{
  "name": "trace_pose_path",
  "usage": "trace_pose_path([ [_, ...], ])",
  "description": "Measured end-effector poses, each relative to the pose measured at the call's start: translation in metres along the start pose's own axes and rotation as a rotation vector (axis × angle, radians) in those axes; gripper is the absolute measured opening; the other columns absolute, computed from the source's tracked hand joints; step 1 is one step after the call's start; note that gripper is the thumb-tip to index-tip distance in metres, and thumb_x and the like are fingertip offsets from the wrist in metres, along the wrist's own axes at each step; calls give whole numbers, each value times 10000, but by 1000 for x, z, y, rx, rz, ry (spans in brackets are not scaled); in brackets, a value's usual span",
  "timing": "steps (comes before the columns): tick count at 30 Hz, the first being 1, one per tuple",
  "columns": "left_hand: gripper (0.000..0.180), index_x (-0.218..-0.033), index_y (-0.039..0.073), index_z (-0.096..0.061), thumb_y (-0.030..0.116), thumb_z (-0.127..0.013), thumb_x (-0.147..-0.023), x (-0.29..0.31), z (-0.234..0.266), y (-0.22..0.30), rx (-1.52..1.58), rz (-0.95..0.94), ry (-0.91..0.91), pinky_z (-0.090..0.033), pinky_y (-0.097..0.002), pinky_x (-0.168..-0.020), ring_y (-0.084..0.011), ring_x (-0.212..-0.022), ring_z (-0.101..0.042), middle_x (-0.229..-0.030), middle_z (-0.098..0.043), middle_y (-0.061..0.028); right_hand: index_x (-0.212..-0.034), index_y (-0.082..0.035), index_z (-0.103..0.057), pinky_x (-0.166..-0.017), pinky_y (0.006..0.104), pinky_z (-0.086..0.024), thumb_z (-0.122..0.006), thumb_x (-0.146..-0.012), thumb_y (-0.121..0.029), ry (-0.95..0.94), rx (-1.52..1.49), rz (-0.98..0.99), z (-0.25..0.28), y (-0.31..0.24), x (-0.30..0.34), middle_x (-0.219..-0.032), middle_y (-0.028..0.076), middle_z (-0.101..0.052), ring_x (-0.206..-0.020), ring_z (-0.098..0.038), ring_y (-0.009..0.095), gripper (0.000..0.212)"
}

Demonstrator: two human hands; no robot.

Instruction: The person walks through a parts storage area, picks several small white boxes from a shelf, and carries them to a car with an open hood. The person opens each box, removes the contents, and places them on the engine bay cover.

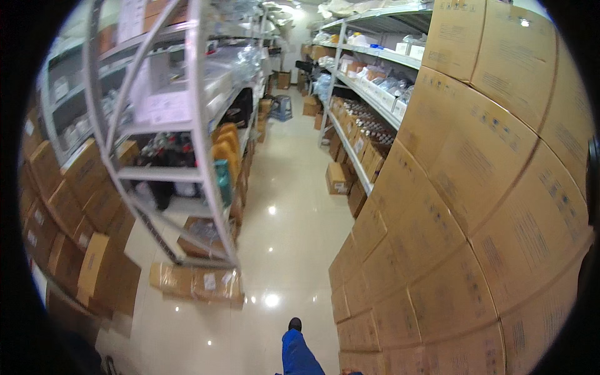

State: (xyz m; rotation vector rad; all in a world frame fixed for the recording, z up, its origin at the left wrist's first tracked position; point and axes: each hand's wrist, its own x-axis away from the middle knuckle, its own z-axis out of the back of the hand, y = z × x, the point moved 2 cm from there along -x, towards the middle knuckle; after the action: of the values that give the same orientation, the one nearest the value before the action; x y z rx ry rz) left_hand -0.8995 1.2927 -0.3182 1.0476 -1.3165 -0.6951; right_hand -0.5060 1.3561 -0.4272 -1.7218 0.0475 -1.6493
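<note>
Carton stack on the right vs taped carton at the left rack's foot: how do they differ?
The carton stack reaches the picture's top; the taped carton lies low on the floor. The carton stack shows dark printing; the taped carton shows pale labels and shiny tape. Both are brown cardboard.

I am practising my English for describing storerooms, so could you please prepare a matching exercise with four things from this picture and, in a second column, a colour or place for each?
Things:
1. Trouser leg
2. Taped carton
3. Shoe
4. Tall carton stack

Colour or place:
A. Black
B. Along the right side of the picture
C. Blue
D. At the foot of the metal rack on the left

Right pairs: 1-C, 2-D, 3-A, 4-B
</note>
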Motion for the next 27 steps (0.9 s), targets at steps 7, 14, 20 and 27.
trace_pose_path([
  [7, 483, -1257, 69, -541, 405, -542, -911, -188, 25, 99, 46, 27, -29, -412, -343, -915, -189, -1069, -512, -1212, -532, -145, -1176, -30, -557, -717, 299, -509, -616, -885, -193, -58, -72, 102, -28, -202, -136, -906, 126, -667, -775, -637, 165, 339],
  [14, 463, -1253, 79, -551, 381, -567, -903, -340, 77, 158, 154, 52, 56, -421, -345, -897, -185, -1050, -516, -1214, -526, -151, -1172, -18, -552, -719, 295, -502, -613, -889, -194, -288, -122, 536, -98, -486, -291, -907, 124, -670, -775, -640, 157, 339],
  [20, 448, -1250, 88, -560, 360, -588, -896, -494, 148, 226, 142, 77, 78, -429, -348, -883, -182, -1035, -519, -1216, -521, -157, -1211, -89, -552, -662, 260, -492, -548, -902, -211, -343, 103, 535, -138, -704, -363, -972, 86, -686, -841, -659, 148, 332],
  [27, 433, -1247, 99, -569, 336, -613, -888, -624, 242, 312, 72, 135, 117, -439, -350, -865, -179, -1016, -523, -1218, -514, -164, -1136, -22, -597, -784, 283, -493, -616, -882, -145, -68, 317, 1214, -26, -1058, -298, -935, 90, -655, -864, -616, 144, 283],
])
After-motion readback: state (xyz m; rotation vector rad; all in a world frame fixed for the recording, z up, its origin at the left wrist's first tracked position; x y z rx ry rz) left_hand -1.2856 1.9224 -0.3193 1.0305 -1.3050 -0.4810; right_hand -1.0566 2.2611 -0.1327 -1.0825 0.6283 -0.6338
